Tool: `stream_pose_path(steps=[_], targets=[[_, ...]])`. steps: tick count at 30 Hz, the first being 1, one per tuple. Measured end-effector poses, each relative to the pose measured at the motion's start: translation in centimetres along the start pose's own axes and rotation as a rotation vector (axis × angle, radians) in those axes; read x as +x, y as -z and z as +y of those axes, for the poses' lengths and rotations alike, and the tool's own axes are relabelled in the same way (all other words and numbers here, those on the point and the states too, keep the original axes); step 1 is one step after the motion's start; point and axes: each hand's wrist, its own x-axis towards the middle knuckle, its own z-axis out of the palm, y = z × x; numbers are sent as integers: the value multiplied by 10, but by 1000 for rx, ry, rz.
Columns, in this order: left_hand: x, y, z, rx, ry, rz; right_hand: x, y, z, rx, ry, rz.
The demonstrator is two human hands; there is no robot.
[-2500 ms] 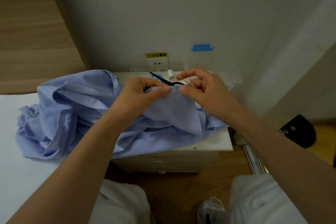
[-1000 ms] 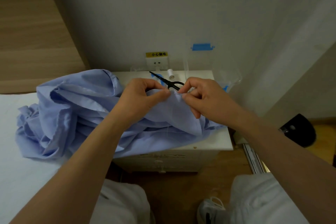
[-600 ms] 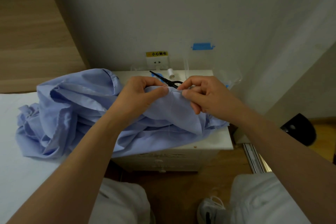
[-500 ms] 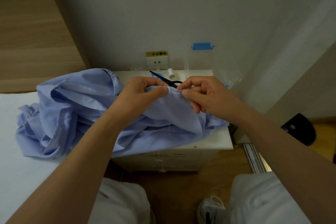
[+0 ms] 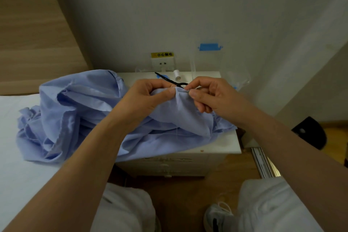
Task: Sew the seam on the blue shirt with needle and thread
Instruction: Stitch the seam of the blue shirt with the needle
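A light blue shirt [image 5: 79,111] lies crumpled across the white bed and the small white cabinet [image 5: 222,147]. My left hand [image 5: 145,98] pinches a raised fold of the shirt between thumb and fingers. Just to its right, my right hand [image 5: 209,96] pinches the same fold's edge with thumb and forefinger; the needle there is too small to make out. A thin white thread [image 5: 177,132] hangs down the cloth below the fold.
Black scissors [image 5: 169,81] and a white thread spool [image 5: 176,75] lie on the cabinet behind my hands. A clear plastic box with a blue clip [image 5: 209,47] stands against the wall beside a wall socket [image 5: 162,63]. My knees and a shoe are below.
My right hand dipped lower against the fold, then came back up to its edge beside my left thumb. My left hand kept its grip on the cloth.
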Motion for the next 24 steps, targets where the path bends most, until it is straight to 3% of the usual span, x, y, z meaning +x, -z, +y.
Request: stream_pose_path(steps=[10,14,21,24], targets=[[3,-5,-5,-24,42,-42,2,-10,-2,63,14,53],[4,-2,-4,-43,29,11,6,-8,1,-3,-22,74],[5,-7,-5,-42,55,-9,3,-14,0,29,52,-36],[4,-5,-4,-75,73,2,5,-12,6,2,59,67]])
